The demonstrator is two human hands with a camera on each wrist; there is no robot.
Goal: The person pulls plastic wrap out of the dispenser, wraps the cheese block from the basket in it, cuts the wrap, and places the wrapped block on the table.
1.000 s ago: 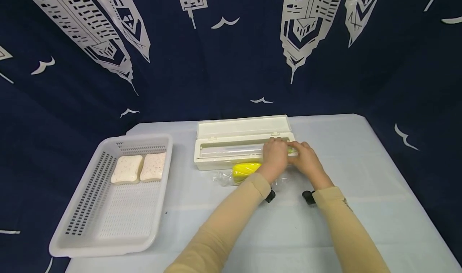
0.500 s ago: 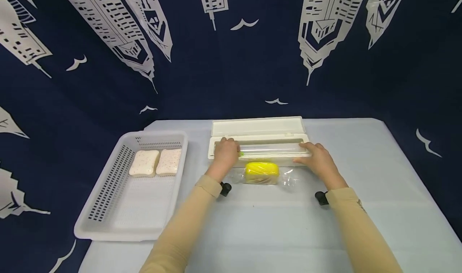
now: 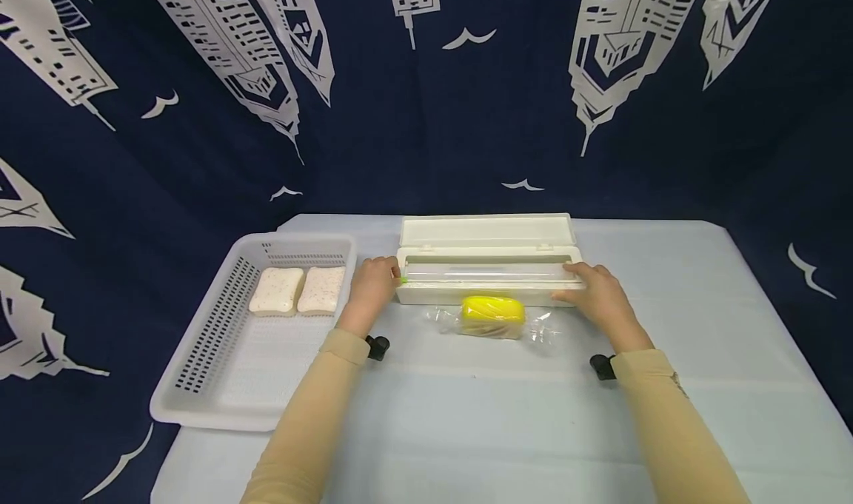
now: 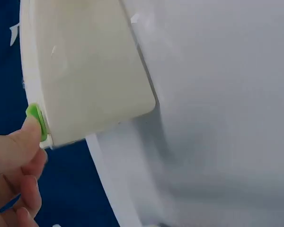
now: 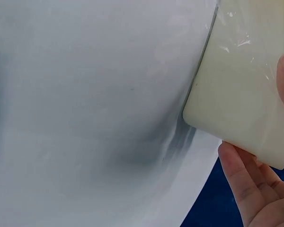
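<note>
Green and seemingly plastic, a small tab [image 4: 38, 122], apparently a slider, is pinched by the left hand [image 3: 375, 288] at one end of a long, smooth, cream plastic box [image 3: 426, 294]. The box's other end is gripped by the right hand [image 3: 598, 294], thumb over its top edge. For an even stroke, the box should probably be pinned firmly while the tab is run level. Between the hands, a glossy translucent roll [image 3: 486, 272] is held inside; just in front, a rounded yellow block [image 3: 493, 309] is wrapped in crinkled clear film.
</note>
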